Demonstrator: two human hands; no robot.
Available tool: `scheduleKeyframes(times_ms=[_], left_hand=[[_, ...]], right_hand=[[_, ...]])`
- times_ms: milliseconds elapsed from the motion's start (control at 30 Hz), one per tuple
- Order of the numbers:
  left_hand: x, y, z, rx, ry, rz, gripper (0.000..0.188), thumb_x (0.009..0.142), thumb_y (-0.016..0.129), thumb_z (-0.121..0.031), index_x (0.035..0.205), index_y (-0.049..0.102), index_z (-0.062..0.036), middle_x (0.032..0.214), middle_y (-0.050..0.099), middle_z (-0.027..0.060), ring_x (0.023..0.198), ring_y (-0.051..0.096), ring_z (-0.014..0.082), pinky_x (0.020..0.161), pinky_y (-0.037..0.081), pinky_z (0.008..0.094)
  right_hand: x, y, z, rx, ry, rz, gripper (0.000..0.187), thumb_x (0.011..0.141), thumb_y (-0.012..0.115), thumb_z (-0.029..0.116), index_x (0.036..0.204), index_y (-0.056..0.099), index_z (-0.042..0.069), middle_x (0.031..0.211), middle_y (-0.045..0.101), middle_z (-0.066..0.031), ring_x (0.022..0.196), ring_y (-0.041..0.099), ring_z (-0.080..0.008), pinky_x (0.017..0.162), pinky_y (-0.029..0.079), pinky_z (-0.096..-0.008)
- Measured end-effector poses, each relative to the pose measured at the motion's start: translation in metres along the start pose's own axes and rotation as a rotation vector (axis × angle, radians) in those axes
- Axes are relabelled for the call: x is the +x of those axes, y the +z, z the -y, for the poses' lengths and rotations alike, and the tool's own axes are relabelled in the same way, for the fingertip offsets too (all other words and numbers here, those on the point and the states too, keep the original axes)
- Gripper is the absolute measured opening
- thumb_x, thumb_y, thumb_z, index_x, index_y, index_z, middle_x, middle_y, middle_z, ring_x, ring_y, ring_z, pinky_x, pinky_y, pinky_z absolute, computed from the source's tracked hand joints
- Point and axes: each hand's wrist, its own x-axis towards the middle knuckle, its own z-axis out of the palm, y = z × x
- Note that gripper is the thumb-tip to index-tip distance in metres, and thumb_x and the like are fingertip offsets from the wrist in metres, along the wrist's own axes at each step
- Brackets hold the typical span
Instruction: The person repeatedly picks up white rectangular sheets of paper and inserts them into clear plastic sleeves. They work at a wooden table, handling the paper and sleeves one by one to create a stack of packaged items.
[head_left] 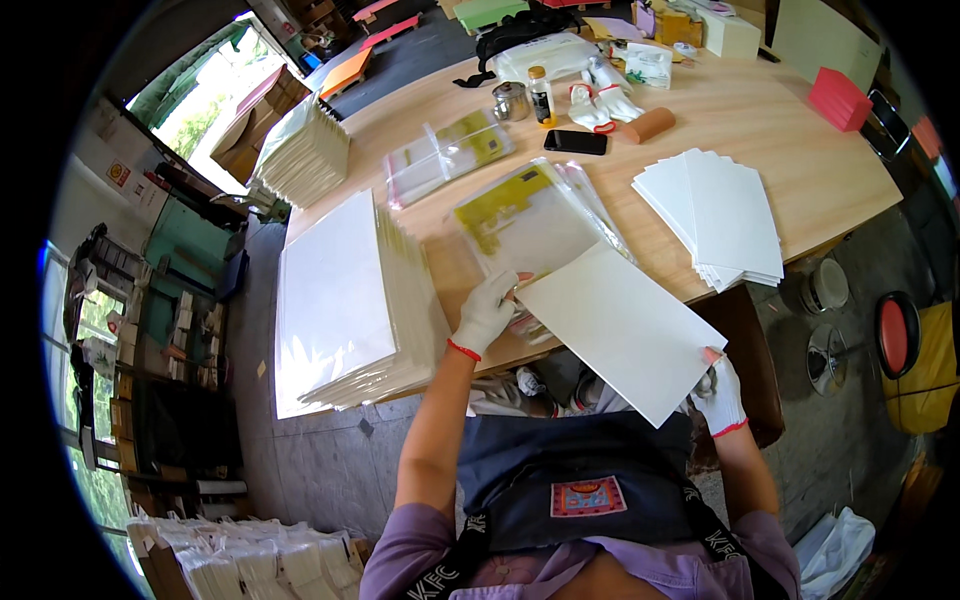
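Note:
My right hand (719,392), in a white glove, grips the near corner of a white card sheet (620,325) held over the table's front edge. The sheet's far corner points at a clear plastic bag (525,220) with a yellow-green print that lies on the wooden table (780,160). My left hand (487,310), also gloved, pinches the open near edge of that bag right beside the sheet's corner. More clear bags lie under the top one.
A tall stack of bagged white sheets (340,300) lies to the left, a fanned pile of white cards (715,215) to the right. Further back are another clear bag pile (445,155), a black phone (575,142), a bottle (540,95), spare gloves (600,105) and a red box (838,98).

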Motion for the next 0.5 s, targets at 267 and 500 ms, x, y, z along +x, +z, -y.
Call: scheduleKeyframes(times_ms=[267,500], left_hand=[[-0.019,0.008,-0.023,0.069,-0.073,-0.107,0.042,0.072,0.049,0.005,0.110,0.055,-0.0139,0.095,0.056,0.0080,0.076,0.056,0.0247,0.066,0.047,0.0308],[-0.040,0.097,-0.052,-1.013,-0.514,-0.654,0.053,0.085,0.055,-0.010,0.133,0.033,-0.0052,0.124,0.047,0.0128,0.106,0.052,0.0247,0.087,0.046,0.0305]], right_hand=[[-0.020,0.008,-0.004,0.013,-0.011,0.245,0.015,0.087,0.051,0.019,0.087,0.054,0.004,0.054,0.049,0.0021,0.036,0.041,-0.0094,0.038,0.036,-0.0228],[-0.053,0.029,0.000,-0.090,-0.104,0.102,0.018,0.089,0.050,0.022,0.091,0.054,0.004,0.062,0.057,-0.0040,0.037,0.047,-0.0093,0.031,0.033,-0.0203]])
